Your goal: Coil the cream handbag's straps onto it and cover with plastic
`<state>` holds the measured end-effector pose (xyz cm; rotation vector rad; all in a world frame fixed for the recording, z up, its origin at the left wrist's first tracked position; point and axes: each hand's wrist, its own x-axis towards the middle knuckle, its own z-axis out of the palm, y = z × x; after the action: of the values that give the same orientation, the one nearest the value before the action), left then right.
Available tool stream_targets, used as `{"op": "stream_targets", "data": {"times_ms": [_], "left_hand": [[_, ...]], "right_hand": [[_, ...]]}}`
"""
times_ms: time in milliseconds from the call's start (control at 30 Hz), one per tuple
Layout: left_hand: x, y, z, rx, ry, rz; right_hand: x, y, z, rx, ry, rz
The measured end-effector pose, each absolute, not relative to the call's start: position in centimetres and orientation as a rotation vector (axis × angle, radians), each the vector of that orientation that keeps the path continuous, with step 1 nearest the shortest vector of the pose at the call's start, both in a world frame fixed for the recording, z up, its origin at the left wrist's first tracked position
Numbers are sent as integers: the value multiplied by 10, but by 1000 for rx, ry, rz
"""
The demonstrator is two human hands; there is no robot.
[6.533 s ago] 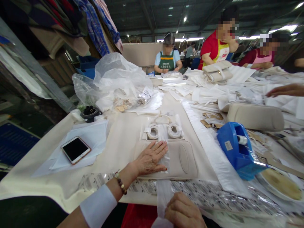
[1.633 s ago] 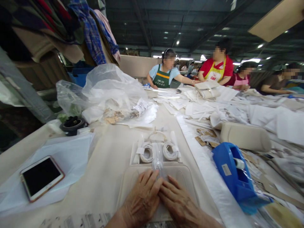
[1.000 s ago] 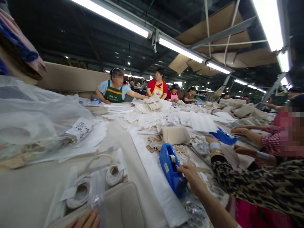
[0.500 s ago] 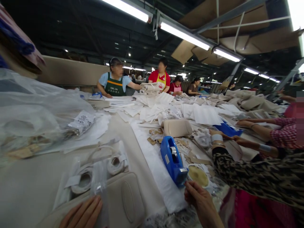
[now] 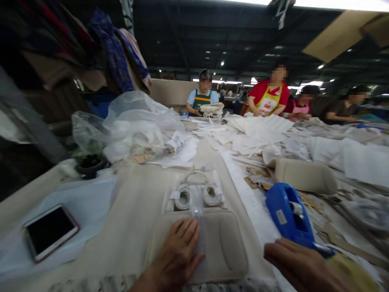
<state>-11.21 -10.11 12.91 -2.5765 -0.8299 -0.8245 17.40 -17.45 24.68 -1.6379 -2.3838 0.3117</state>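
My left hand (image 5: 179,253) lies flat and open on a beige padded panel (image 5: 225,243), its fingers pressing a strip of clear plastic (image 5: 197,213) that runs up the panel's middle. Two white coiled cords (image 5: 182,199) (image 5: 212,195) lie in packaging just beyond the panel. My right hand (image 5: 293,263) is at the lower right, just below the front end of a blue tape dispenser (image 5: 285,213). It is blurred by motion, so its fingers do not show clearly.
A phone (image 5: 50,232) rests on white sheets at the left. A big clear plastic bag (image 5: 136,123) and a black round object (image 5: 90,164) sit behind it. Another beige pad (image 5: 304,175) and heaps of white cloth cover the right. Several co-workers stand at the table's far end.
The view has swung back left to the panel. My right hand has come away from the tape dispenser's front toward me. My left hand stays flat on the panel.
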Motion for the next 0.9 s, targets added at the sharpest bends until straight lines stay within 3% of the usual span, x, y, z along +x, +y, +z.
{"op": "stream_targets", "data": {"times_ms": [167,300,600,767,900], "left_hand": [[-111,-104,129,-2641,-922,-894],[-112,-103,130,-2677,-920,-909],[-110,-93,117,-2571,-847,-965],[-109,-91,114,-2495,-817,-1048],[-101,-89,99,-2415,-837,-1193]], "right_hand": [[81,-73,261,-1163,-3096,-15],[47,-19,242,-1076,-3238,37],[32,28,230,-1332,-3137,319],[41,32,232,-1498,-2905,68],[50,-24,205,-1391,-2762,-110]]}}
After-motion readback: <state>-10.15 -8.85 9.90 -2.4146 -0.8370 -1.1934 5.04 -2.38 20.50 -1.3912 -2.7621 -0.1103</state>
